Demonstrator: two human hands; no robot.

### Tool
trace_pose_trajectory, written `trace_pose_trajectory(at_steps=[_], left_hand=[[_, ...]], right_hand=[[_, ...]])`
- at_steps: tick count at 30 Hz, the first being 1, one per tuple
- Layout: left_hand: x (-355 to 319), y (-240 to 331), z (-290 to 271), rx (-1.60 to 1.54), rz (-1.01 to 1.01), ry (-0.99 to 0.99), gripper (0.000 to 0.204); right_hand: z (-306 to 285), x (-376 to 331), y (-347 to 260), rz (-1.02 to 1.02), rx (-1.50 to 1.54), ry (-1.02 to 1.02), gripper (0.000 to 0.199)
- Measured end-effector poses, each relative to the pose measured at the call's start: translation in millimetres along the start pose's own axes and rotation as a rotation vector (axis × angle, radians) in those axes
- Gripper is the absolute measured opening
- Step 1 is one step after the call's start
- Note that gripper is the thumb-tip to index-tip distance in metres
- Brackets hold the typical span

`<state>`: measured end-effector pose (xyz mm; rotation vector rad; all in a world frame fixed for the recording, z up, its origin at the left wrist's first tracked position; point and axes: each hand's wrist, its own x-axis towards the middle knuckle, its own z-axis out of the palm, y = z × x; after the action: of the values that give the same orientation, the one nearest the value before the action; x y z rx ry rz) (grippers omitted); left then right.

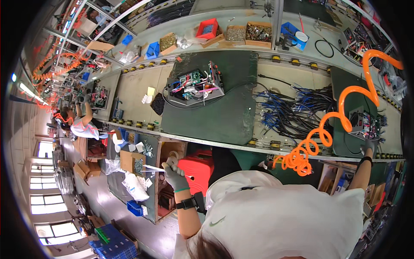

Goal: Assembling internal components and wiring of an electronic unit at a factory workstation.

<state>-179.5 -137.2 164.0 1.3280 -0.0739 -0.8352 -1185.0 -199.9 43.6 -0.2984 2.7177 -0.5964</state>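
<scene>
My left hand (174,175), in a grey glove with a green cuff, is closed round thin white cable ties (153,168) above the side bench. Their ends stick out to the left, and one tip shows past the hand on the right. Far to the right, my right hand (368,148), also gloved, reaches to the near edge of an electronics unit (365,123) on a dark board. Its fingers are too small to make out. In front of me, a second open-topped electronics unit (196,86) with circuit boards and coloured wires sits on a dark green board (211,123).
Black cables with blue ends (293,110) lie heaped between the two boards. An orange coiled hose (321,136) hangs over the right side. Parts bins (208,28) line the back shelf. A red stool (198,170) stands beside me. Another person (84,125) works at the far left.
</scene>
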Motion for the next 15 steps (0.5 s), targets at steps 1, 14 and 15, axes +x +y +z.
trace_pose_trajectory(at_steps=[1,14,15], left_hand=[[15,2,3,0.026,0.003,0.027,0.049],[338,65,114,0.08,-0.092,-0.067,0.036],[362,76,126,0.101,-0.093,-0.087,0.037]], right_hand=[[-5,-15,-2,-0.017,-0.012,-0.013,0.042],[-72,-471,-57,-0.28,0.784,0.928,0.04],[-66,-528,-85,-0.325,0.729,1.081,0.036]])
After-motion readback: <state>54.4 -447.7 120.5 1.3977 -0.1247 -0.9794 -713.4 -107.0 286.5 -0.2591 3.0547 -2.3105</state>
